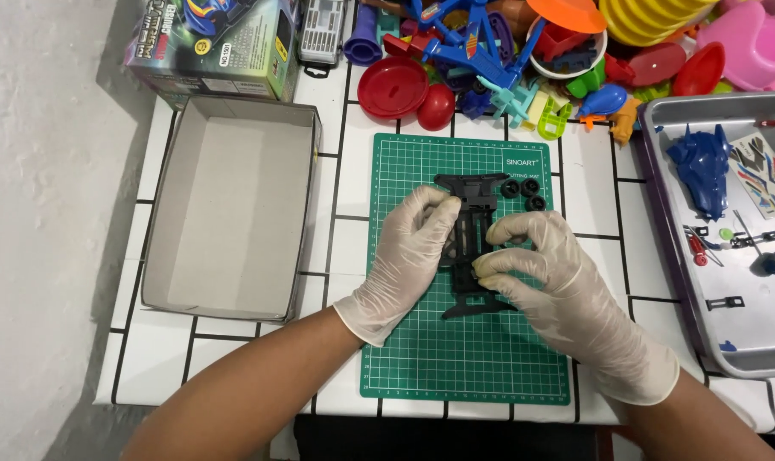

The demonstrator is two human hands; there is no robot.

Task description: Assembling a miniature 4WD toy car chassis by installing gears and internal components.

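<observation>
While the black chassis (pixel 471 248) lies lengthwise away from us on the green mat (pixel 422 358), our left hand (pixel 411 256) and right hand (pixel 537 265) (both gloved) pinch its flanks, equally near.

Both gloved hands on a black toy car chassis (pixel 473 248) over the green cutting mat (pixel 464 358): left hand (pixel 413 252) pinches its left edge, right hand (pixel 537 265) curls over its right side. Small black tyres (pixel 524 192) sit on the mat just beside the chassis top-right. Empty grey box lid (pixel 230 209) left on the white tiled bench (pixel 358 188), metal tray (pixel 746 324) with blue car body (pixel 703 166) right.
</observation>
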